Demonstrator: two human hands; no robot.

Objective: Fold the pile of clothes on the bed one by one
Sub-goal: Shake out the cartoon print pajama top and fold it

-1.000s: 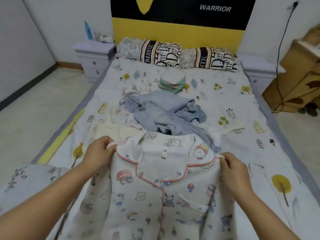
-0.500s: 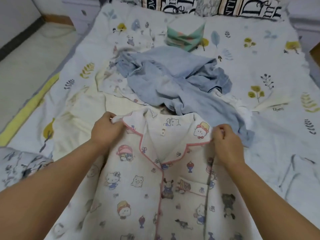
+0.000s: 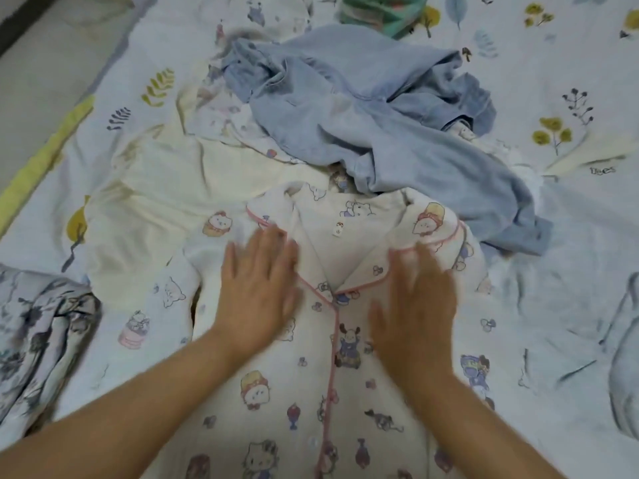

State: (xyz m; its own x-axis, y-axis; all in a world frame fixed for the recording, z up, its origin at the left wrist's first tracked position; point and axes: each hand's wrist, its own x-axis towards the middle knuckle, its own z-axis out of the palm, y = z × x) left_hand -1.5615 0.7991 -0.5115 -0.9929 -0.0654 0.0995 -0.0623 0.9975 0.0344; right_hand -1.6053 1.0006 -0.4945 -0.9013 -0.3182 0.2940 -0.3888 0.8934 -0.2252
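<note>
Now, from the head view, both hands are seen laid flat on the cartoon-print pyjama top (image 3: 311, 375), which is spread front-up at six o'clock on the bed sheet (image 3: 570, 305). The left hand (image 3: 257, 288) is pressed palm-down with fingers straight just left of the pink-piped placket; the right hand (image 3: 415, 305) is pressed the same way just right of it, nothing being gripped by either. Both hands are blurred, so a smoothing stroke is judged to be in hand. To do it well, the cloth should be swept outward from the placket toward the shoulders, the collar kept flat and the button line kept straight, so that creases are not trapped before the sleeves are folded in. The left sleeve, seen bunched at nine o'clock of the top, would need to be drawn out flat first. Counted now: two hands; one pyjama top being worked. At twelve o'clock, touching the collar, one crumpled blue garment (image 3: 363, 108) is seen, with one cream garment (image 3: 166, 191) at ten o'clock and at least one pale printed piece half buried between them. One folded green stack (image 3: 380, 8) is glimpsed at the top edge, and one grey-patterned cloth (image 3: 38, 340) lies at eight o'clock. How many more are hidden underneath cannot be told.
</note>
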